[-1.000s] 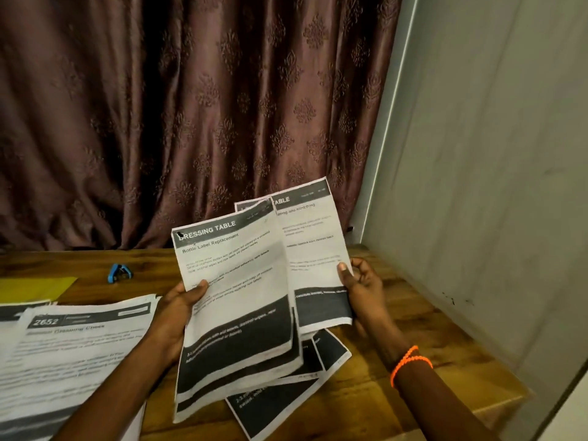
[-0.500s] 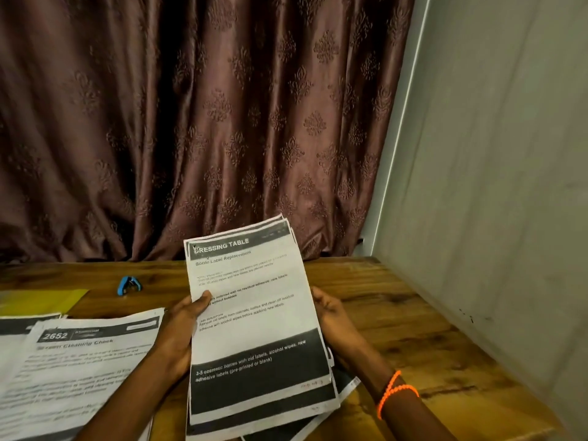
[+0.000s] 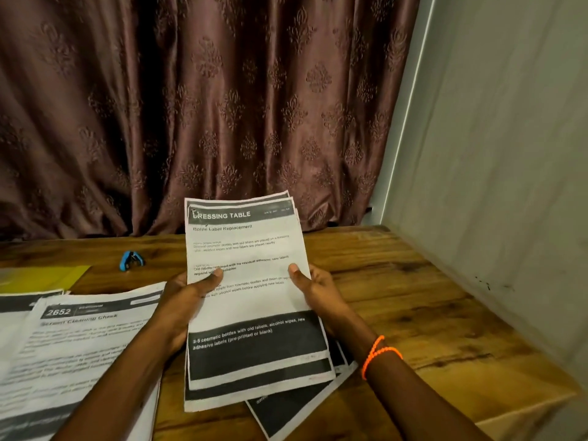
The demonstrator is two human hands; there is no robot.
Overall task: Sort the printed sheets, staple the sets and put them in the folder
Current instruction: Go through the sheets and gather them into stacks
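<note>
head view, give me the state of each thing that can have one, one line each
left hand: grips the left edge of the dressing table sheets, thumb on top
right hand: grips their right edge, thumb on top
dressing table sheets: gathered in a rough stack, held tilted up above the table
sheets under the stack: lying flat, skewed
screen cleaning sheets: lying flat, fanned
blue stapler: on the table, untouched
yellow folder: lying flat

A wooden table point(image 3: 413, 300) fills the foreground. Behind the table hangs a brown patterned curtain point(image 3: 206, 106). To the table's right stands a pale grey wall point(image 3: 509, 154), dimly lit, meeting the curtain at the corner.
</note>
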